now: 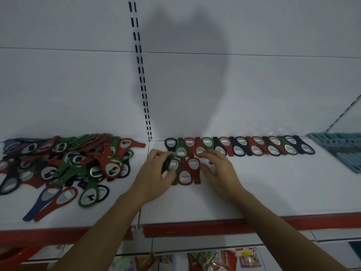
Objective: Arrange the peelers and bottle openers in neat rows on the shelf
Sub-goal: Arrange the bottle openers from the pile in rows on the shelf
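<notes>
Left hand: we are curling the fingers of the left hand (156, 173) round a dark opener (166, 166) and pinching it at the near-left end of the row we are building.
Right hand: the right hand (218, 169) is lying wide and relaxed, holding nothing; its fingertips are reaching the openers just ahead, probably to steady them.
Front row: three openers, one green and two red, are lying between our hands as the front row (184, 173), heads alternating far and near so the wide loops are nesting against the narrow handles.
Back row: the back row (254, 147) is running just beyond our fingertips and off to the right of the right hand, packed the same head-to-tail way.
Loose pile: the loose pile (68, 163) is lying well left of the left hand, unsorted and overlapping.
Materials: we are reading flat teardrop bodies, matte red, green, black and blue, each with a pale metal-looking insert in the loop.
Shelf: the shelf (273, 188) is showing a smooth white deck with a red front lip below our wrists.
Other: a teal stack (343, 151) is sitting far right of the right hand; whether these are peelers we cannot tell.
Progress: we are judging the job under half done.
</notes>
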`<act>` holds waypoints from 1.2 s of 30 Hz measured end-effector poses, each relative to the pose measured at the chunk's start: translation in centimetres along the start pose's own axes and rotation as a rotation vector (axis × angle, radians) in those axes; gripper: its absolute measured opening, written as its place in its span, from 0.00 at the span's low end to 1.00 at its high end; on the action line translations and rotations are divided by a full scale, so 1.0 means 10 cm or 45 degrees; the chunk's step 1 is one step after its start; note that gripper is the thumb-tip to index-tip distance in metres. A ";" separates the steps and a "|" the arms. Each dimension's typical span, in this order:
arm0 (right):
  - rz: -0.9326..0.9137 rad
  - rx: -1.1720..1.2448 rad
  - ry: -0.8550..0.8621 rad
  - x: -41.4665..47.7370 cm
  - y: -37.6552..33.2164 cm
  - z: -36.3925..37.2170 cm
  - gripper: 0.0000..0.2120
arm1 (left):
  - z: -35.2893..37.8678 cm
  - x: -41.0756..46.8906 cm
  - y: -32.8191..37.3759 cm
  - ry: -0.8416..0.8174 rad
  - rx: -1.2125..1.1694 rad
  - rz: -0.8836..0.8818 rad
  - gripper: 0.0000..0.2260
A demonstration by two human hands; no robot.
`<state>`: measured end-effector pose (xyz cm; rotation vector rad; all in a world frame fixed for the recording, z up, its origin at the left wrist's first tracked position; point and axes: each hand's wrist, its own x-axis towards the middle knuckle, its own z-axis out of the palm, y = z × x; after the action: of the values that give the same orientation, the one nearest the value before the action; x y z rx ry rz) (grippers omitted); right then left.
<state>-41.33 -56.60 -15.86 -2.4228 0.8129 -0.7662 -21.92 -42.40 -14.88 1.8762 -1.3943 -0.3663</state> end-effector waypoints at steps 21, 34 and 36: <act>0.333 0.339 -0.265 0.34 0.27 -0.47 0.11 | 0.35 0.17 0.34 -0.041 0.359 0.091 0.17; -0.010 -0.031 -0.484 0.01 0.38 -0.45 0.24 | 0.46 0.17 0.31 -0.221 0.514 0.183 0.24; -0.065 -0.049 -0.464 0.02 0.36 -0.43 0.23 | 0.45 0.18 0.31 -0.231 0.524 0.184 0.24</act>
<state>-45.31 -60.37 -14.76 -2.5192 0.6268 -0.3107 -26.19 -46.20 -15.37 2.0888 -1.8263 -0.1894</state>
